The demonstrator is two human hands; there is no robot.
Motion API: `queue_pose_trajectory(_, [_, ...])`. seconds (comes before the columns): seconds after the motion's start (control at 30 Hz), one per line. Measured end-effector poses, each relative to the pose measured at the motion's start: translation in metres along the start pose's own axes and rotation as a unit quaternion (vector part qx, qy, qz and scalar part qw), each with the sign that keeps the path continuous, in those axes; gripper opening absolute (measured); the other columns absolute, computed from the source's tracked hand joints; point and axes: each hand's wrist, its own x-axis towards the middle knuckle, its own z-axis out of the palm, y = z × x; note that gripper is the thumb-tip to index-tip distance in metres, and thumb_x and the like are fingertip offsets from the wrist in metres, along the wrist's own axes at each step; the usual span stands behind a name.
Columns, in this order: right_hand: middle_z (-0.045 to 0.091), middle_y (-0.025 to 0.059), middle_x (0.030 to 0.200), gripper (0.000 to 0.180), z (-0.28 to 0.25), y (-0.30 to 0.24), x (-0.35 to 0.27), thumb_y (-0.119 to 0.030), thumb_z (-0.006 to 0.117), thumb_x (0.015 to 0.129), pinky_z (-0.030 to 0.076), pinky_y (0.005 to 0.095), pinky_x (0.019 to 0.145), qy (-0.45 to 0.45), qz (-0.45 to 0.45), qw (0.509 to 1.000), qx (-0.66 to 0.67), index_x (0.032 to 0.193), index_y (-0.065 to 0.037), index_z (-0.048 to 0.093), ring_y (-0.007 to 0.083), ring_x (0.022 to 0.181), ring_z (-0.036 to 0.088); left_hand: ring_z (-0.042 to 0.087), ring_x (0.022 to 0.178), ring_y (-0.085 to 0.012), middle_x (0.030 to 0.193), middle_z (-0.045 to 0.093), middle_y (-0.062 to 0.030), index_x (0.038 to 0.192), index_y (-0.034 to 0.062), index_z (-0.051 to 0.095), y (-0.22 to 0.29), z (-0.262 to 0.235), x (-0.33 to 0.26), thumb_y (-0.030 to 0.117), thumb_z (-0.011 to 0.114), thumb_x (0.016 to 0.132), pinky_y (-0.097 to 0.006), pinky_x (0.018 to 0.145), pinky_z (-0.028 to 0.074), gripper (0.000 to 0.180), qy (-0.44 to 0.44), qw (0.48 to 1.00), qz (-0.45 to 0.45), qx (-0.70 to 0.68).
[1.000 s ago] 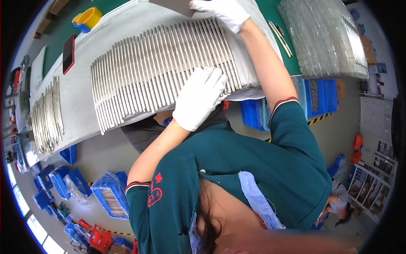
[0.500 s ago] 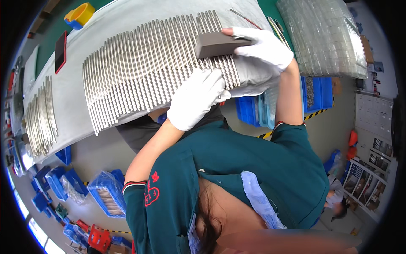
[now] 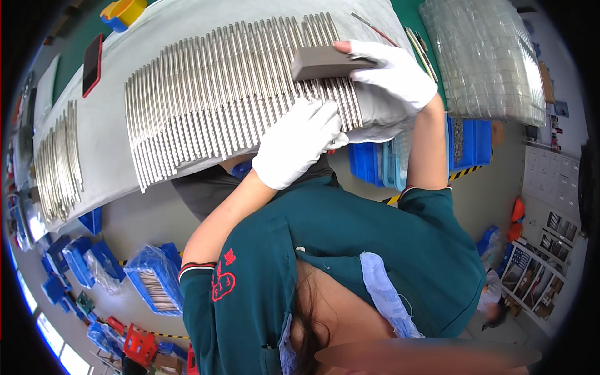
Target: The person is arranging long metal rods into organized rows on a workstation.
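Observation:
A long row of thin metal rods (image 3: pixel 194 100) lies side by side on a pale cloth (image 3: pixel 109 150). In a white glove, my right hand (image 3: pixel 400 74) grips a grey-brown rectangular block (image 3: pixel 325 64) by its right end. The block lies across the rods near the row's right end. My left hand (image 3: pixel 299 145), also gloved, is closed over the near ends of rods just below the block. Its fingertips press on the rods; their undersides are hidden.
A smaller batch of rods (image 3: pixel 59 162) lies at the left, below a red-edged phone (image 3: pixel 92 65). A yellow tape dispenser (image 3: pixel 128 12) stands far left. Clear plastic packaging (image 3: pixel 481 59) and slim tools (image 3: pixel 422 53) sit at the right. Blue bins (image 3: pixel 472 140) stand below the table.
The whole view has shifted a little. The block sits slightly farther left across the rods. My left hand keeps about the same place on them.

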Motion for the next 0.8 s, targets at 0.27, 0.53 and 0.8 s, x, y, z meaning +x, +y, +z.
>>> queue_pose_trajectory(0.27, [0.063,0.0106,0.139,0.050,0.010,-0.002,0.006,-0.001,0.069,0.089,0.041,0.0317,0.113,0.000,-0.012,0.999,0.045,0.139,-0.001,0.060,0.0199,0.130,0.055,0.061,0.107,-0.0287,0.116,0.060,-0.0093,0.113,0.0065,0.059,0.003,0.000,-0.003,0.021,0.066,0.083,-0.039,0.094,0.049,0.034,-0.034,0.999,-0.016,0.018])
queue_pose_trajectory(0.53, [0.062,0.0116,0.140,0.050,0.011,0.001,0.004,0.001,0.068,0.088,0.042,0.0326,0.113,0.022,-0.011,0.999,0.030,0.138,0.000,0.060,0.0198,0.131,0.055,0.061,0.102,-0.0278,0.116,0.061,-0.0087,0.112,0.0075,0.061,0.003,0.003,-0.004,0.022,0.068,0.082,-0.038,0.089,0.051,0.034,-0.018,0.999,-0.013,0.025])
queue_pose_trajectory(0.8, [0.060,0.0106,0.142,0.055,-0.026,0.007,-0.025,0.001,0.072,0.086,0.041,0.0336,0.113,0.064,0.086,0.988,0.112,0.139,0.001,0.059,0.0196,0.131,0.055,0.062,0.098,-0.0273,0.113,0.062,-0.0078,0.112,0.0079,0.062,0.004,-0.003,0.000,0.023,0.069,0.082,-0.037,0.086,0.051,0.035,-0.031,0.999,-0.020,-0.003])
